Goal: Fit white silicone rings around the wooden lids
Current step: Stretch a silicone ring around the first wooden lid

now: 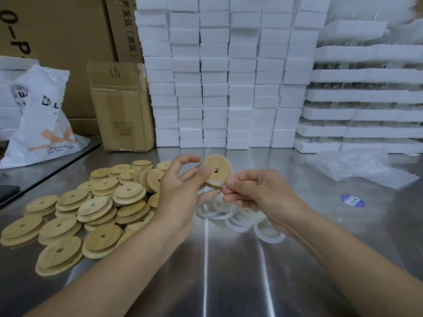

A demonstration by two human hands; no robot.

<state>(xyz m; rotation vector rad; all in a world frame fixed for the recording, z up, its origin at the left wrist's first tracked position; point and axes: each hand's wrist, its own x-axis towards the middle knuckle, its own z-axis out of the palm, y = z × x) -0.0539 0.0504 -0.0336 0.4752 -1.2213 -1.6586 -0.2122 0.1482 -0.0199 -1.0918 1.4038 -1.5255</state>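
Lid (217, 169) is pinched in left hand (180, 191) above the bench middle, silicone ring (218, 183) pinched by right hand (256, 193); it is best stretched evenly round the rim.

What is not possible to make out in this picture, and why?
In the head view:
- how far the silicone ring goes around the wooden lid: the left hand and right hand cover its lower edge.
- the pile of rings: partly behind both hands.
- the blue sticker print: too small.
- the cardboard box lettering: cut by the left edge.
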